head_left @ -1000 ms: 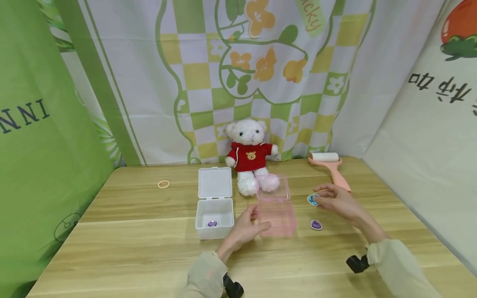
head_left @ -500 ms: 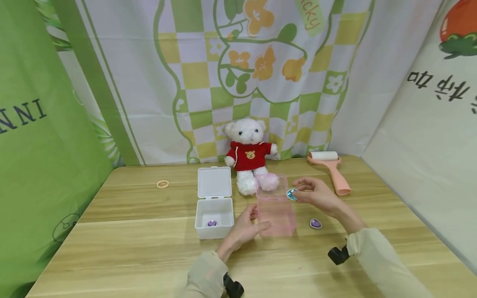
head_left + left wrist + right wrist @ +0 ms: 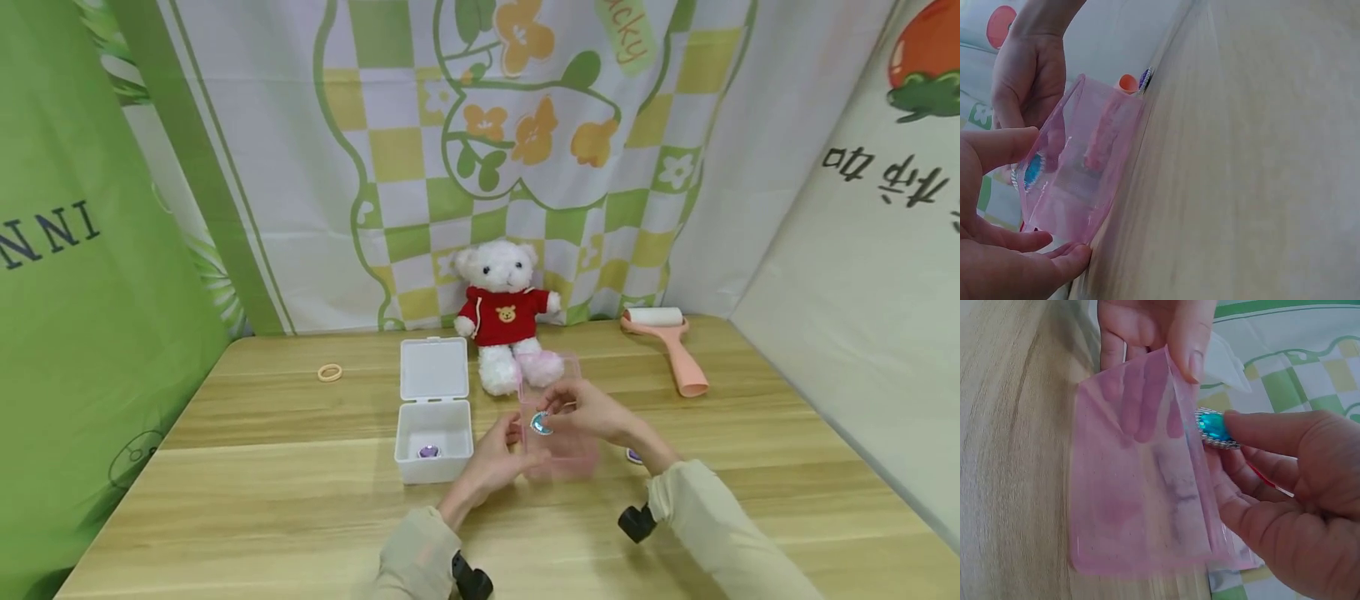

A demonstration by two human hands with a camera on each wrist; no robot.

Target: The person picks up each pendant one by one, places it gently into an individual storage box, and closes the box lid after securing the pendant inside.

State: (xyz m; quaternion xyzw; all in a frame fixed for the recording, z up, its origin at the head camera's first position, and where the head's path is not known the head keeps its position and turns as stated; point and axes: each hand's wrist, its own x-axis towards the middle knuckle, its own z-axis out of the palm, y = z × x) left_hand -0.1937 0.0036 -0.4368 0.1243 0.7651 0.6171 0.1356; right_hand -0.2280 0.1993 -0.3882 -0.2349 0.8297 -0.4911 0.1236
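Clothed in loose, wrinkled, pale beige fabric sleeves (image 3: 720,521), reaching the wrists and tinged faintly pink in one spot on the left. Fitted at each wrist with a small, black, blocky camera (image 3: 637,523). Bare at left hand (image 3: 491,457) and right hand (image 3: 591,414).

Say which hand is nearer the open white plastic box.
Left. The left hand is beside the white box; the right hand is farther off, over the translucent pink plastic box.
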